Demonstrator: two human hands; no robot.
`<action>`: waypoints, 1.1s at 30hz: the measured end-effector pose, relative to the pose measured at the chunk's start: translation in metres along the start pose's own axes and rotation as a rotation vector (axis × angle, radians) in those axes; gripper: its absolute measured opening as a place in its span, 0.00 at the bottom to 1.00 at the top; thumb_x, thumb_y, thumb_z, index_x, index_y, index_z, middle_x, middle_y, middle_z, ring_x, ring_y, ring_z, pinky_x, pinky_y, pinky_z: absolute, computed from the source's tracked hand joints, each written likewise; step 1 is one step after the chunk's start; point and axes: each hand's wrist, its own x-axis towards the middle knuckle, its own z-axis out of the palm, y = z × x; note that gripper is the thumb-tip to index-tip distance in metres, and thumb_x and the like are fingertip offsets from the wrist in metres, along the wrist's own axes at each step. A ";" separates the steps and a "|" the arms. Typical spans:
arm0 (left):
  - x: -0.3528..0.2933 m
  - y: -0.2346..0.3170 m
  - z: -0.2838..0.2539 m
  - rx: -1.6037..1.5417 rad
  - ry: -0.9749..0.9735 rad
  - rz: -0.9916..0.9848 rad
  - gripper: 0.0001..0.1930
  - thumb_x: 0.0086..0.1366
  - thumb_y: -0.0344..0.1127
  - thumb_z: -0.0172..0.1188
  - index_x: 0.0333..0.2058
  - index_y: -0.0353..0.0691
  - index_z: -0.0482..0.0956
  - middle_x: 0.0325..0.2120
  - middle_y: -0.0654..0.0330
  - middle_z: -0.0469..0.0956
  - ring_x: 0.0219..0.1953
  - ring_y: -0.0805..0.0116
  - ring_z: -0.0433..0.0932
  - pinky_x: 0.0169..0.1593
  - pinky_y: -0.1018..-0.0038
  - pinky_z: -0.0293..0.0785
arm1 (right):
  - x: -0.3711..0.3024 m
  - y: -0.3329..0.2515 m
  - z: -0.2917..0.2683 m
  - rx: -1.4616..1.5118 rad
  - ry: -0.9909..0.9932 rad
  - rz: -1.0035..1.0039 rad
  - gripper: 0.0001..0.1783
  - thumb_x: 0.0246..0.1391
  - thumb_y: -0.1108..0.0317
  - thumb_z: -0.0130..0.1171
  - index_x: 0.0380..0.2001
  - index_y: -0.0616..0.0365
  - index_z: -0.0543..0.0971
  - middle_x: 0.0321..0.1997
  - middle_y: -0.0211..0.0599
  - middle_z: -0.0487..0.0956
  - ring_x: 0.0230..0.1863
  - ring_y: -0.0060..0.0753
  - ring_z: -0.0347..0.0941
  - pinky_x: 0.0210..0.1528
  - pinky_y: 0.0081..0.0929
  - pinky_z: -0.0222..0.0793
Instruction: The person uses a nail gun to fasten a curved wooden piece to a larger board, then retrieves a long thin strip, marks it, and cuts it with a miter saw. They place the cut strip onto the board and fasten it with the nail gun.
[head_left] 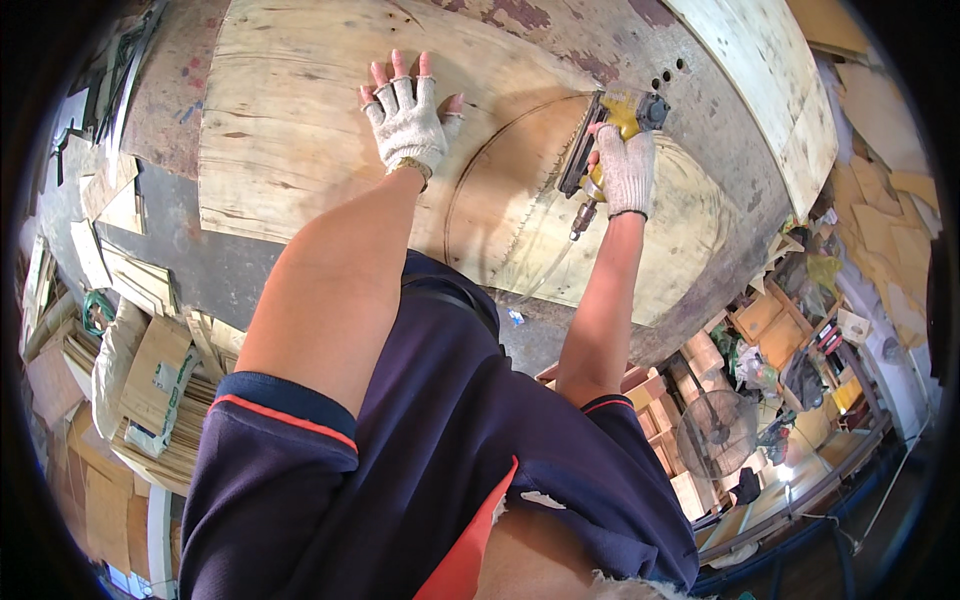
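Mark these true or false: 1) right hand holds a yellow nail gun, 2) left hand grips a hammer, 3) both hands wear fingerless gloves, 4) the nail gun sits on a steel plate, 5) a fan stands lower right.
1) True: the right hand grips the yellow nail gun.
2) False: the left hand lies flat on the plywood sheet, holding nothing.
3) True.
4) False: it rests on a round plywood disc.
5) True: a fan stands there.

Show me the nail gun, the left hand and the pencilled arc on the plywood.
nail gun [612, 122], head view, on its yellow body above the glove.
left hand [408, 122], head view, on the glove's back.
pencilled arc [456, 185], head view, on its left curve.
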 end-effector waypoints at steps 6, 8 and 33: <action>0.000 0.000 -0.001 0.015 0.000 0.002 0.42 0.66 0.62 0.56 0.72 0.49 0.58 0.72 0.44 0.53 0.74 0.35 0.47 0.72 0.37 0.42 | -0.009 -0.001 0.003 -0.037 0.018 0.024 0.07 0.61 0.68 0.57 0.38 0.60 0.78 0.27 0.32 0.80 0.17 0.22 0.74 0.18 0.24 0.70; 0.001 0.000 -0.001 0.000 0.003 0.001 0.42 0.66 0.62 0.56 0.72 0.48 0.58 0.72 0.43 0.53 0.74 0.35 0.47 0.72 0.37 0.41 | -0.010 0.000 0.005 -0.010 0.028 0.011 0.07 0.60 0.68 0.57 0.38 0.60 0.78 0.25 0.32 0.79 0.17 0.23 0.74 0.19 0.25 0.70; 0.000 0.000 -0.002 -0.015 -0.003 -0.003 0.41 0.66 0.62 0.56 0.72 0.49 0.58 0.73 0.44 0.53 0.74 0.34 0.46 0.72 0.37 0.41 | -0.019 0.004 0.010 -0.008 0.054 0.038 0.08 0.58 0.68 0.57 0.38 0.61 0.77 0.29 0.35 0.81 0.16 0.21 0.71 0.17 0.24 0.69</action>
